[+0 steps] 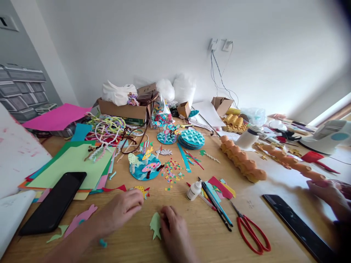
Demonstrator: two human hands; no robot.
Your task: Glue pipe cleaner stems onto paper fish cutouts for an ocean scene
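Note:
My left hand (pixel 122 210) is over the table at centre left, fingers curled together beside a yellow and red paper fish (pixel 141 190); whatever is between its fingertips is too small to make out. Against the fingers of my right hand (pixel 174 228) lies a light green paper fish (pixel 155 225), its edge touched by the curled fingertips. A pink paper fish (pixel 82 218) with a blue spot rests left of my left forearm. Behind the hands, a round blue wavy base (pixel 145 173) carries several standing paper fish. Small coloured paper dots (pixel 172 170) are scattered beside it.
A white glue bottle (pixel 193 191), pens (pixel 215 204) and red-handled scissors (pixel 253 233) lie to the right. Phones (pixel 56 201) rest at both sides. Another person's hand (pixel 329 193) holds an orange egg-carton strip (pixel 298 166) at far right. Coloured sheets (pixel 68 164) are stacked left.

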